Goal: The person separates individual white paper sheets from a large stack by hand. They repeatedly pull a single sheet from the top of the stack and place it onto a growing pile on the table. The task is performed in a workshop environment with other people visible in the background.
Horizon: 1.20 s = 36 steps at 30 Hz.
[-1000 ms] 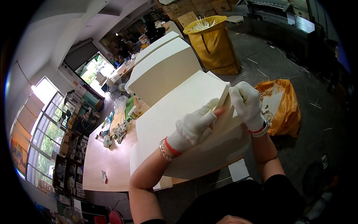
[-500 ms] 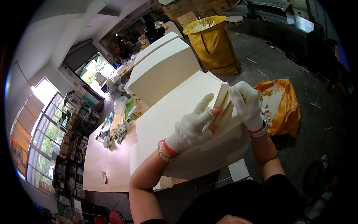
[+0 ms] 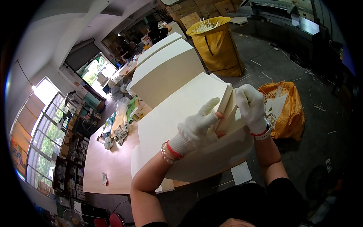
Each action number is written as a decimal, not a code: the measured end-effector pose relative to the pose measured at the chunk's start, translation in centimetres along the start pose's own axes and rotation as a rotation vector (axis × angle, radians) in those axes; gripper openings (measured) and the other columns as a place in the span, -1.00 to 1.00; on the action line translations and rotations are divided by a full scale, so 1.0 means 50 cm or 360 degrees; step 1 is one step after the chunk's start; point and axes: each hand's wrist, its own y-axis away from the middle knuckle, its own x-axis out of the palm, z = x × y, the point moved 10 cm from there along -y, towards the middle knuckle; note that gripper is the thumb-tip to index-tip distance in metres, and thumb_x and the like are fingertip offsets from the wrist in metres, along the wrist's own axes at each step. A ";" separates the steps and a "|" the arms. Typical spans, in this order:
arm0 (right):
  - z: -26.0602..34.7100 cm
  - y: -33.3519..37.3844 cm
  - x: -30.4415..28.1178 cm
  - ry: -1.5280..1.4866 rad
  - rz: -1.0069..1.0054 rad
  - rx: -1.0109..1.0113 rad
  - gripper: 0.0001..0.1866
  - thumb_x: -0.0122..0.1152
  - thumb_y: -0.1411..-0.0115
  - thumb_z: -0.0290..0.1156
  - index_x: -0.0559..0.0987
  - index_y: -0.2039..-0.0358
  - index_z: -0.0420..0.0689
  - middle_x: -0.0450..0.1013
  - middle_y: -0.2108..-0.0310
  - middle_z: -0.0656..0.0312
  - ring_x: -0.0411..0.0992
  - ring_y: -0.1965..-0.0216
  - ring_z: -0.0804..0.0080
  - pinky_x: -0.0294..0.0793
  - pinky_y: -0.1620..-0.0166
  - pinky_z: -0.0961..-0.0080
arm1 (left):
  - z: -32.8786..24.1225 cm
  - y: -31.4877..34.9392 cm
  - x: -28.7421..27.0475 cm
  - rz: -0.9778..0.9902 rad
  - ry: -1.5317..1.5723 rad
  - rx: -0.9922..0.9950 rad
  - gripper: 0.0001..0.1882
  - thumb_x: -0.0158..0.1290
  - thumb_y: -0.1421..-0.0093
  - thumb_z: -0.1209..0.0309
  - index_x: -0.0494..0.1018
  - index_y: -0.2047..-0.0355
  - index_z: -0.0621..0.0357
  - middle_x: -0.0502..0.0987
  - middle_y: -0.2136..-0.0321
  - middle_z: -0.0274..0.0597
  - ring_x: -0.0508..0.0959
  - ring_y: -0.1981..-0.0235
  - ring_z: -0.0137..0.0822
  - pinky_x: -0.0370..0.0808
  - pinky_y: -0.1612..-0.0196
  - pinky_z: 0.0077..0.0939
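A thick stack of large white sheets (image 3: 170,109) lies before me, its right edge fanned into layers. My left hand (image 3: 198,126), in a white glove with bare fingertips showing, lies over that edge. One of its fingers stretches along the top sheet, while the bare fingertips bend onto the raised layers (image 3: 227,108) and grip them. At the right of those layers, my right hand (image 3: 250,106), also gloved, is closed in a fist against the sheet edges. Whatever its fingers hold is hidden.
Taller white stacks (image 3: 166,68) stand beyond. On the right floor are a yellow bag (image 3: 217,49) and an orange bag (image 3: 293,113), both with thin pale strips. Cloths and packets (image 3: 123,132) lie on the wooden table (image 3: 106,166). Loose strips litter the floor.
Both hands keep nearly the same place at the stack's edge. The right fist has shifted very slightly, and the layers under the left fingertips stand a little further apart.
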 end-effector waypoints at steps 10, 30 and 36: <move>-0.010 0.004 0.001 -0.0028 0.0033 0.0084 -0.83 0.16 -0.23 -0.54 0.51 0.50 -0.32 0.30 0.66 0.18 0.29 0.60 0.32 0.24 0.49 0.36 | -0.001 0.000 -0.007 -0.0021 -0.0080 -0.0083 -0.52 0.27 0.01 0.56 0.51 0.02 0.02 0.31 -0.28 0.14 0.62 0.06 0.01 0.58 0.06 -0.41; -0.015 0.007 -0.009 -0.0049 -0.0061 0.0148 -0.79 0.17 -0.23 -0.55 0.47 0.55 -0.32 0.30 0.65 0.18 0.31 0.60 0.35 0.28 0.49 0.37 | -0.008 -0.005 -0.013 -0.0009 -0.0064 -0.0023 -0.57 0.40 0.09 0.39 0.52 0.17 0.00 0.31 -0.25 0.22 0.63 0.10 0.11 0.61 0.11 -0.35; -0.037 0.016 -0.001 -0.0111 0.0005 0.0296 -0.85 0.18 -0.22 -0.55 0.50 0.49 -0.32 0.37 0.60 0.15 0.37 0.56 0.39 0.32 0.47 0.40 | -0.004 0.002 -0.016 -0.0011 -0.0023 -0.0090 -0.53 0.45 0.14 0.47 0.52 0.19 0.09 0.33 -0.26 0.19 0.61 0.03 -0.05 0.57 0.05 -0.43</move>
